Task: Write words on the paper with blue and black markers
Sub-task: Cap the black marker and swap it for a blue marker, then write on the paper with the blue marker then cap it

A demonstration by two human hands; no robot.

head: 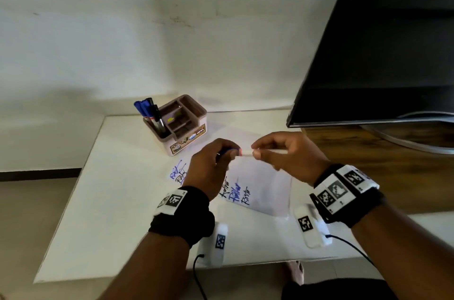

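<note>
Above the paper (265, 191), both hands hold one marker level. My left hand (211, 169) is closed around its blue cap (229, 151). My right hand (287, 154) pinches the white barrel (247, 152), whose end shows a red ring next to the cap. Whether cap and barrel are joined or slightly apart I cannot tell. The paper lies on the white table (118, 213) and carries several words in blue and black ink, partly hidden by my left hand.
A brown desk organizer (180, 125) stands at the back of the table, with blue and black markers (148, 110) upright in its left compartment. A dark monitor (373, 53) on a wooden surface (368, 164) fills the right. Tagged white pads and cables lie near the table's front edge.
</note>
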